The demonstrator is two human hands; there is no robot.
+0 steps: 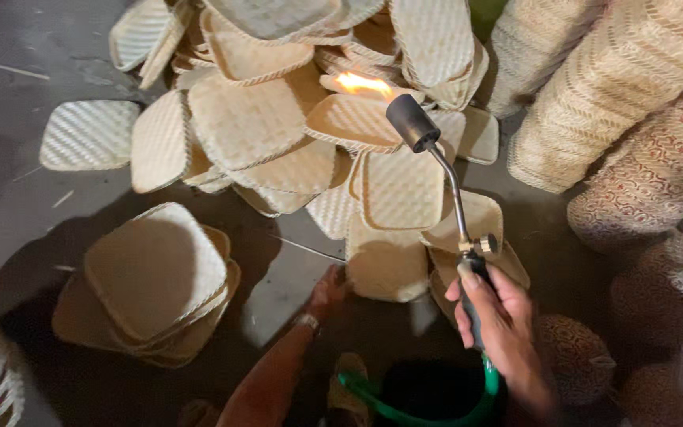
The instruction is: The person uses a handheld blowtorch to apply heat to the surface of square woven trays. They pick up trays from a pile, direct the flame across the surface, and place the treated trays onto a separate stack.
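My right hand (498,318) grips the handle of a gas torch (444,166) with a thin metal neck and a dark nozzle. A flame (364,83) burns from the nozzle over a woven bamboo tray (353,122) on top of a loose pile of trays. A green hose (436,403) runs from the torch handle down past my knee. My left hand (328,291) reaches down and touches the edge of a woven tray (387,265) lying on the floor at the near side of the pile.
A neat stack of woven trays (152,281) sits on the concrete floor at the left. One tray (88,134) lies apart at the far left. Tall stacks of nested woven baskets (618,87) lean at the right. Patterned fabric (658,182) shows at the right.
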